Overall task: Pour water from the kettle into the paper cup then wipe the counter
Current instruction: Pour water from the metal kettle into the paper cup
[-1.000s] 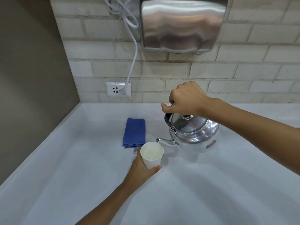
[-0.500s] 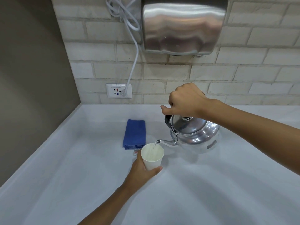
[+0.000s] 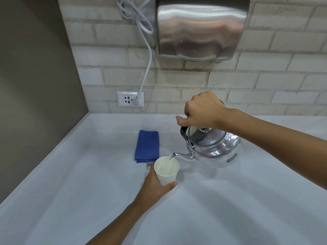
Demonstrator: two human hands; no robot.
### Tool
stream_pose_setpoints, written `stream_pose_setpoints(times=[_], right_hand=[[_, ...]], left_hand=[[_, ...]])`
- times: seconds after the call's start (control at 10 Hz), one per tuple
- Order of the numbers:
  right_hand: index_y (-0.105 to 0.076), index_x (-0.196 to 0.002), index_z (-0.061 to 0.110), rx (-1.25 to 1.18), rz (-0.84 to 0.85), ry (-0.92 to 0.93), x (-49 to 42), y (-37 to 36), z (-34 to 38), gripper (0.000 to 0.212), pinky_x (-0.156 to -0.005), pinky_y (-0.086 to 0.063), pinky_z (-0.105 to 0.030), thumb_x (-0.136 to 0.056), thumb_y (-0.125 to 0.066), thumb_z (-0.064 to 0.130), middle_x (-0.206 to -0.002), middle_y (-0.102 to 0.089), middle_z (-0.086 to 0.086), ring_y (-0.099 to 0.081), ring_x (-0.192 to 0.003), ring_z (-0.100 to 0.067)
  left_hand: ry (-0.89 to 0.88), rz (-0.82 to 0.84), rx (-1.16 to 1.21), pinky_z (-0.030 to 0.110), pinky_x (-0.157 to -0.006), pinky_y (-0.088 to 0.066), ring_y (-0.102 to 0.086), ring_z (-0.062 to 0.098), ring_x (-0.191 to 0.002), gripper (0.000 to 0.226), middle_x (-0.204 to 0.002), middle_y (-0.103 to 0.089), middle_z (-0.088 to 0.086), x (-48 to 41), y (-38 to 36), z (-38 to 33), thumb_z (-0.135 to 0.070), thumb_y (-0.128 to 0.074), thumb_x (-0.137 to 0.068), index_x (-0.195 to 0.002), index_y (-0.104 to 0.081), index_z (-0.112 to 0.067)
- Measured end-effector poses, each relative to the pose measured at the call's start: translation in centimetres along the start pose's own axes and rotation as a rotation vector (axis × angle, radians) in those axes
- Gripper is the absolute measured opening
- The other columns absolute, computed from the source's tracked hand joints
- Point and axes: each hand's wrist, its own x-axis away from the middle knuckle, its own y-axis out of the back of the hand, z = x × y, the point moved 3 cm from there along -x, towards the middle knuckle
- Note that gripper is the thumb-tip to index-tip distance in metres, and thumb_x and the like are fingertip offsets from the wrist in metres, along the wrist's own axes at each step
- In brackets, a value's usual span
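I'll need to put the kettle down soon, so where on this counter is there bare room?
Bare counter lies right of the paper cup, below the kettle, and left of the blue cloth. It is crowded only where cloth, cup and left hand meet.

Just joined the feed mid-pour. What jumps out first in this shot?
The shiny steel kettle, right of centre, is tilted by the right hand on its handle, and a thin stream runs from the spout into the white paper cup, which the left hand holds in front of it. A folded blue cloth lies on the counter just behind the cup, and a big metal hand dryer hangs on the brick wall above.
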Motion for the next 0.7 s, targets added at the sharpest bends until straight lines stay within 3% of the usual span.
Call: stream_pose_setpoints(times=[0.2, 0.5, 0.7], right_hand=[[-0.021, -0.040, 0.012, 0.001, 0.000, 0.006, 0.01, 0.05, -0.03, 0.060, -0.045, -0.014, -0.023, -0.084, -0.049, 0.044, -0.038, -0.020, 0.000, -0.016, -0.038, -0.017], [-0.021, -0.040, 0.012, 0.003, 0.008, -0.002, 0.08, -0.06, -0.01, 0.060, -0.045, -0.015, -0.023, -0.084, -0.048, 0.043, -0.038, -0.021, -0.002, -0.017, -0.038, -0.018], [-0.022, -0.040, 0.011, 0.018, 0.011, 0.000, 0.24, -0.05, -0.11, 0.061, -0.045, -0.012, -0.023, -0.085, -0.048, 0.043, -0.038, -0.022, -0.003, -0.018, -0.038, -0.018]], left_hand=[[0.009, 0.005, 0.004, 0.013, -0.085, -0.041, -0.050, 0.005, -0.111, 0.072, -0.118, -0.048, -0.023, -0.06, -0.03, 0.14, -0.053, -0.079, -0.057, -0.109, -0.028, -0.059], [0.000, 0.005, 0.005, 0.004, -0.080, -0.040, -0.049, 0.003, -0.111, 0.071, -0.117, -0.046, -0.026, -0.01, 0.02, 0.05, -0.049, -0.080, -0.059, -0.108, -0.029, -0.059], [0.003, -0.001, 0.007, 0.021, -0.090, -0.042, -0.049, 0.007, -0.112, 0.072, -0.119, -0.049, -0.018, -0.15, -0.04, 0.21, -0.047, -0.081, -0.060, -0.109, -0.029, -0.055]])
